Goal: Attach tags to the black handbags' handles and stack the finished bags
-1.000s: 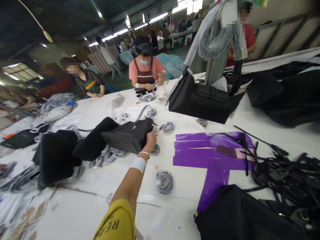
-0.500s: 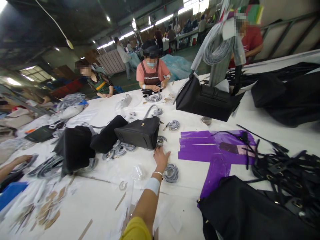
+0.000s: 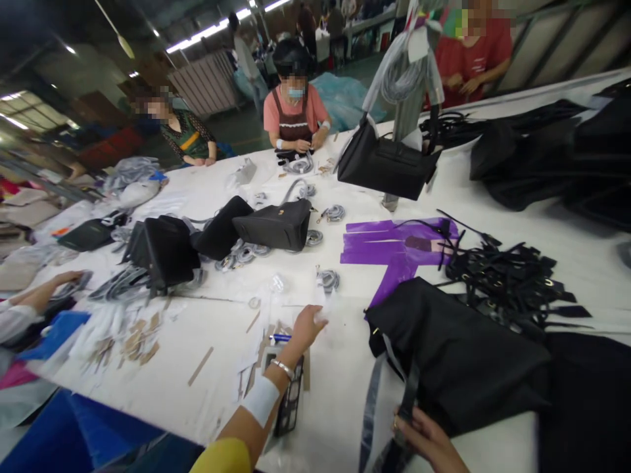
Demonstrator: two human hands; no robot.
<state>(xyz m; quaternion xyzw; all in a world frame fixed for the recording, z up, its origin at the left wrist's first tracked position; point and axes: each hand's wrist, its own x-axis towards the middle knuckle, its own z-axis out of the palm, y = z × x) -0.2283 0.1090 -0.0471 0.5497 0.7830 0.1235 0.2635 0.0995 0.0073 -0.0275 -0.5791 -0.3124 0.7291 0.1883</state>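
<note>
My left hand [image 3: 309,326], with a bracelet and a white band on its wrist, is above the white table with fingers curled together. Something pale and translucent shows at its fingertips, too blurred to name. Just beyond lies a grey wrapped coil of strap [image 3: 328,280]. At the lower right my right hand [image 3: 428,437] is closed around a dark strap [image 3: 408,397] beside a large black bag [image 3: 463,358]. A grey plastic-wrapped strip [image 3: 371,410] hangs down next to it. Under my left forearm is a dark tray-like object [image 3: 288,401], with a blue pen [image 3: 280,337] near it.
Black handbags [image 3: 276,223] and coiled straps stand mid-table. Purple sheeting [image 3: 374,246] and a pile of black straps [image 3: 507,276] lie right. A bag hangs by a post [image 3: 407,112]. Co-workers sit across the table; another person's hand [image 3: 69,279] works at left.
My left hand has drawn back toward me from beside the standing handbag and its fingers have curled. My right hand has come into view at the lower right, on a strap. The view has shifted.
</note>
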